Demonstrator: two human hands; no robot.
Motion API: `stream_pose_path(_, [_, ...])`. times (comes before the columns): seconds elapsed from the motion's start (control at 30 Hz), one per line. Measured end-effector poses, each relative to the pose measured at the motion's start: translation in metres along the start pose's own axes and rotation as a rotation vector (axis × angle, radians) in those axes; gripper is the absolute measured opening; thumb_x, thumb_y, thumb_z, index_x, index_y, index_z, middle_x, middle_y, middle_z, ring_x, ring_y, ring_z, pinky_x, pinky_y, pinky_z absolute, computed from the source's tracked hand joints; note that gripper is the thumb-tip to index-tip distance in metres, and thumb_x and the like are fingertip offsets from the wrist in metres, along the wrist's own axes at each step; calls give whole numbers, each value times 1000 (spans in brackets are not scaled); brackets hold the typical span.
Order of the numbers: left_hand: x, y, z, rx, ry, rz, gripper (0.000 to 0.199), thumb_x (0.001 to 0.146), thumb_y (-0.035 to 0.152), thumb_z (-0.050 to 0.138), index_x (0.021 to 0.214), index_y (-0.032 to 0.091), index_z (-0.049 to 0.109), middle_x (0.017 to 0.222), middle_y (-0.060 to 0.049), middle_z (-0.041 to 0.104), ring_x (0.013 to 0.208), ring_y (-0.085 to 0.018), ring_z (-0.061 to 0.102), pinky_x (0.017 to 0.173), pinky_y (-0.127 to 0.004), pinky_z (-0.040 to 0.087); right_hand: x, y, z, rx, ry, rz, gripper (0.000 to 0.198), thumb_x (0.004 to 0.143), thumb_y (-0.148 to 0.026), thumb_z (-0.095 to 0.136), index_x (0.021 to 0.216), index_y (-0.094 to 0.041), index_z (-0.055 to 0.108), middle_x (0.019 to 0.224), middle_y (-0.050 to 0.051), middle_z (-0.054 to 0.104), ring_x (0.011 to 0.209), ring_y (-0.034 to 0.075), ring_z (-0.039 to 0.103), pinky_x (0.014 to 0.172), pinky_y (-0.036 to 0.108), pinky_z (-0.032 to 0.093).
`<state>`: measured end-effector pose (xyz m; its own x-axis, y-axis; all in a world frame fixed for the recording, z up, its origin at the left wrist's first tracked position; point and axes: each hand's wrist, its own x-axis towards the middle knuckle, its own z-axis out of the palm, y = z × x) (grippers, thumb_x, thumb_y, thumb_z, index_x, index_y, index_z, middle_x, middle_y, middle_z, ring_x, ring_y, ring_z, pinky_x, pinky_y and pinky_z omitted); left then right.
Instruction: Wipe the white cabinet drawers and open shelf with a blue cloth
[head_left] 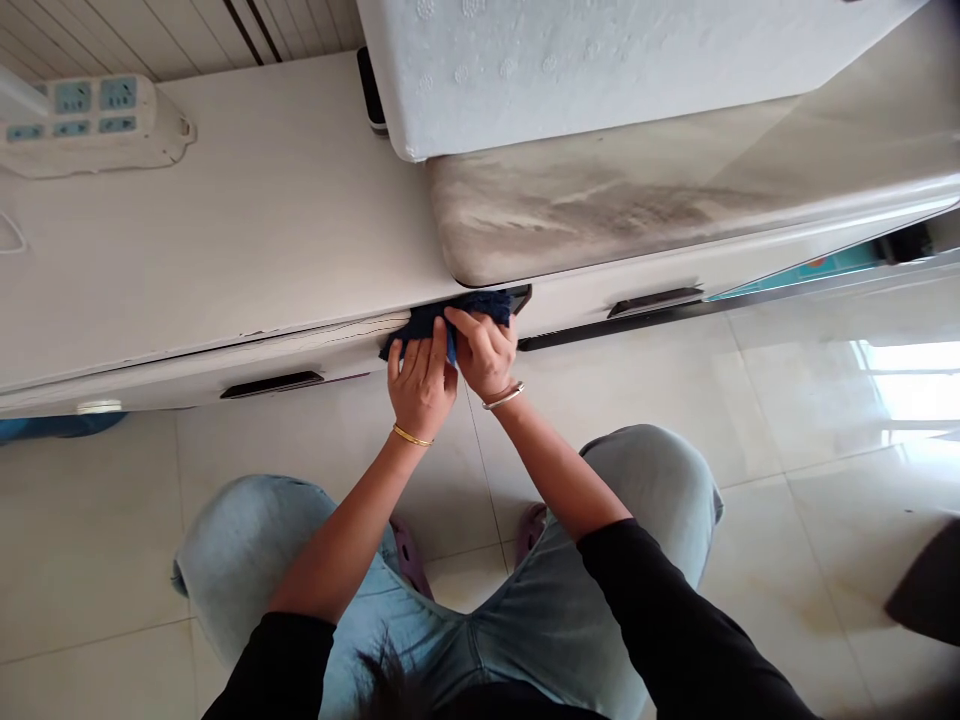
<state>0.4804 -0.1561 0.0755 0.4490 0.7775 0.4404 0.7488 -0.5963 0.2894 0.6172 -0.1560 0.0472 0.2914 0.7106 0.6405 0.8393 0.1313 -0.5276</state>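
Observation:
A dark blue cloth [420, 325] is bunched against the front edge of a white cabinet [300, 220], over the end of a dark recessed handle. On its left part lie the fingers of my left hand [424, 385], fairly straight, with a fold of cloth by the thumb. My right hand [486, 355] is curled over the right part of the cloth, close beside the left. Some of the cloth is hidden under my fingers. Thin cracks run along the cabinet edge to the left of it.
A power strip [112, 130] stands on the cabinet top at the far left. A beige-brown cushion [600, 200] and a white quilted block [562, 80] overhang at the right. Dark handles [271, 385] sit on the front. Below is tiled floor [90, 540], with my knees on both sides.

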Motion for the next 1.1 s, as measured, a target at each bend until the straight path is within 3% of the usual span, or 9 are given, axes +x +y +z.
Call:
stream_pose_path(0.13, [4,6,-3,-28,-1,-35,55,97,24,45,150,11,53,138,-19,68,132,-29,62,128,-51,30,-2,11,1,3,-93,-71,52,109,-37,23,128,-32,71,101,3,76,86,18,71,91,38,58])
stream_pose_path(0.33, [14,23,2,-65,-20,-63,57,100,27,44,154,9,47,141,-20,66,136,-30,59,129,-50,29,-8,19,0,24,-12,-88,50,109,-35,24,126,-27,70,106,5,75,93,18,73,87,35,57])
stream_pose_path(0.63, [12,5,-22,-38,-38,78,57,104,20,35,161,16,39,130,-13,73,128,-23,65,129,-44,30,1,-15,2,23,275,35,36,108,-31,35,112,-22,69,97,7,74,90,19,73,91,37,54])
stream_pose_path(0.8, [4,-3,-27,-71,-57,43,55,104,21,36,159,16,42,130,-13,73,131,-23,63,131,-49,24,-8,-28,8,42,184,107,38,107,-32,33,124,-23,66,104,9,75,97,22,74,92,39,57])
stream_pose_path(0.93, [-3,-7,-12,-29,-56,15,51,107,27,38,155,13,48,131,-16,72,128,-24,64,130,-47,28,-24,-39,14,188,138,154,42,107,-31,35,146,-29,50,122,9,73,110,22,72,103,41,56])
stream_pose_path(1.1, [-23,-27,33,-11,-179,13,48,107,30,36,148,12,55,119,-17,76,116,-25,69,126,-49,34,-64,-37,35,412,-25,333,55,107,-35,27,162,-25,27,151,13,57,141,22,56,119,43,49])
